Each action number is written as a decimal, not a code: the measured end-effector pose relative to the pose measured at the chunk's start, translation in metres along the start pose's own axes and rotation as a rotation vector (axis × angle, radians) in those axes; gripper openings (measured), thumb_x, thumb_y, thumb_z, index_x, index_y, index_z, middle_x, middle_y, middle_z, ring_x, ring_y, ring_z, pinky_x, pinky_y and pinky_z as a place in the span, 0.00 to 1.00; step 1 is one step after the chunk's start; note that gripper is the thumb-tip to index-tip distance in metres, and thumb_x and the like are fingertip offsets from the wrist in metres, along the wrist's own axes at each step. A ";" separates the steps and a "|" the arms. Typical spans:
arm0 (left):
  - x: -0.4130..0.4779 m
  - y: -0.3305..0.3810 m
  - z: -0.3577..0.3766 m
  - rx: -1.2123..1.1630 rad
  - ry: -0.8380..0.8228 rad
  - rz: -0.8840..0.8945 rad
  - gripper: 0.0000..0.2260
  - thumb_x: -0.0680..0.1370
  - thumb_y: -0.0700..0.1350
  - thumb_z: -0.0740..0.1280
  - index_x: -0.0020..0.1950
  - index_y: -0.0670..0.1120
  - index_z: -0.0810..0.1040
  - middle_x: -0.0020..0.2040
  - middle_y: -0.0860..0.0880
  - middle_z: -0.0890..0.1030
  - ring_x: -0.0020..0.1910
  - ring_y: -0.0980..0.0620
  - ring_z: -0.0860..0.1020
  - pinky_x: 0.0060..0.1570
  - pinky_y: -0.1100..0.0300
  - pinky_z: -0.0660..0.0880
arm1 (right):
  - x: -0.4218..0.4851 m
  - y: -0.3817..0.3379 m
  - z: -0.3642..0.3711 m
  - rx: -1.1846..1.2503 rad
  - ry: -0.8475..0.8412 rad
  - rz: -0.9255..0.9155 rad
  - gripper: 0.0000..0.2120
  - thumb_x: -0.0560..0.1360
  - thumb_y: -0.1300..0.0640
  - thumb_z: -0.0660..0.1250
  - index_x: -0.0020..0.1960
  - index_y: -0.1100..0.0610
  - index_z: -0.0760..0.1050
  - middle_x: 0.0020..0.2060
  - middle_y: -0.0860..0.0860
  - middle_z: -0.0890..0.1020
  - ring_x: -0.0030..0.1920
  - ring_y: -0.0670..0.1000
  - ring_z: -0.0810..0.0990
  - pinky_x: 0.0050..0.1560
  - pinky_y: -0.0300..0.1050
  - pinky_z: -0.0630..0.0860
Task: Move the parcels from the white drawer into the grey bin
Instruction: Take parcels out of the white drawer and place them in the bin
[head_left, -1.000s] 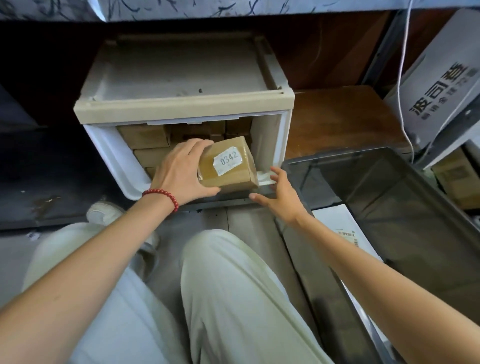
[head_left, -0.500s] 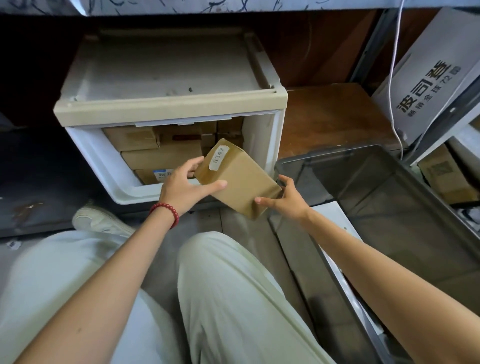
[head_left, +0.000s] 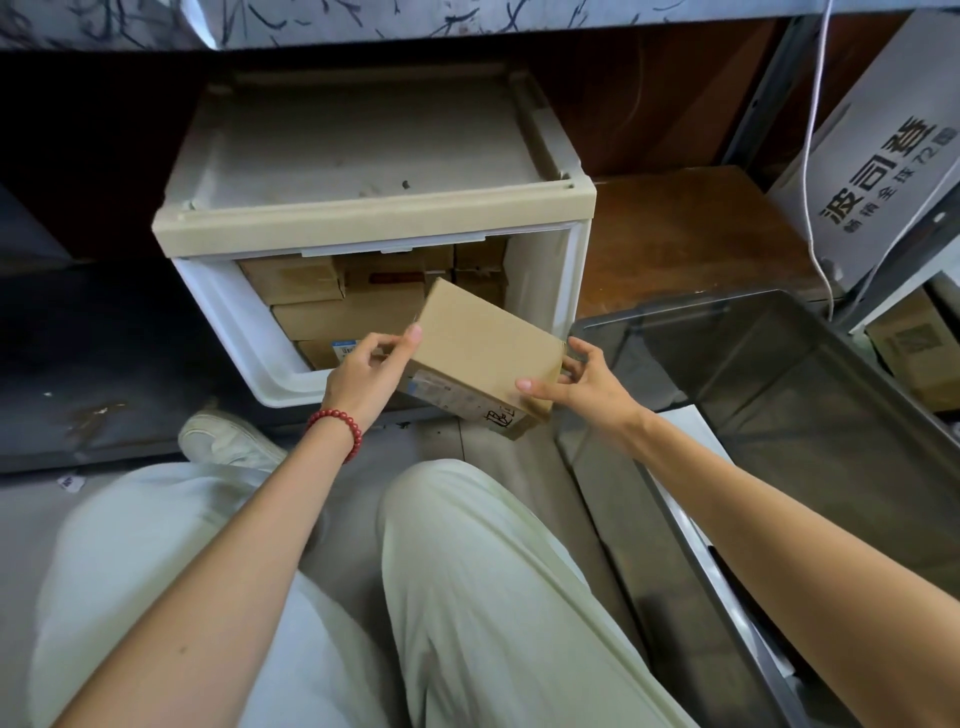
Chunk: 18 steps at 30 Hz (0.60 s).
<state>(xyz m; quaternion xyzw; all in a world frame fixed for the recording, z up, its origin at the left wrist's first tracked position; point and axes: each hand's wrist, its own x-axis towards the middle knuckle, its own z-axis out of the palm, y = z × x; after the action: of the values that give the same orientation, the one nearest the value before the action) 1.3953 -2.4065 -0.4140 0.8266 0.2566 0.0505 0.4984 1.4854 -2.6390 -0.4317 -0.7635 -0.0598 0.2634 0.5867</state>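
Note:
A brown cardboard parcel (head_left: 480, 345) hangs tilted just in front of the white drawer (head_left: 244, 332), plain side up, with a label and handwriting on its lower face. My left hand (head_left: 363, 374) grips its left edge and my right hand (head_left: 576, 379) grips its right corner. Several more brown parcels (head_left: 332, 306) lie stacked inside the drawer. To the right stands the grey bin (head_left: 810, 415), with its near left corner beside my right hand.
My legs in pale trousers (head_left: 467, 597) and a white shoe (head_left: 228, 441) fill the floor below the drawer. A white printed box (head_left: 878, 150) and a white cable (head_left: 810, 156) stand at the right. A wooden surface (head_left: 696, 234) lies behind the bin.
The parcel has come out of the drawer and turned over, so its numbered sticker no longer shows. My right hand has taken hold of its right corner.

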 end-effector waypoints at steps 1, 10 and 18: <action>-0.001 0.000 0.000 0.002 -0.012 -0.013 0.25 0.70 0.72 0.56 0.54 0.56 0.74 0.49 0.53 0.78 0.53 0.50 0.77 0.54 0.52 0.76 | -0.001 -0.001 0.000 -0.002 -0.003 -0.007 0.50 0.66 0.53 0.77 0.76 0.56 0.48 0.72 0.53 0.66 0.60 0.46 0.71 0.59 0.40 0.73; -0.005 0.004 -0.003 0.020 -0.035 0.006 0.23 0.68 0.74 0.57 0.48 0.59 0.78 0.47 0.60 0.81 0.50 0.57 0.77 0.47 0.57 0.73 | -0.008 -0.010 -0.002 -0.091 -0.083 -0.050 0.54 0.57 0.42 0.75 0.75 0.52 0.51 0.73 0.49 0.64 0.66 0.48 0.68 0.69 0.45 0.63; -0.005 0.004 -0.003 -0.065 0.047 0.086 0.22 0.70 0.63 0.68 0.62 0.60 0.69 0.47 0.58 0.80 0.42 0.71 0.74 0.36 0.72 0.65 | -0.008 -0.013 0.001 -0.028 -0.074 -0.024 0.55 0.58 0.36 0.72 0.77 0.47 0.49 0.73 0.48 0.63 0.65 0.49 0.68 0.61 0.50 0.69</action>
<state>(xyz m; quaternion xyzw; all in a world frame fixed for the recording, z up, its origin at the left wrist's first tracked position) 1.3911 -2.4078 -0.4087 0.8187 0.2307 0.0994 0.5163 1.4804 -2.6373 -0.4173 -0.7605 -0.0942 0.2837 0.5765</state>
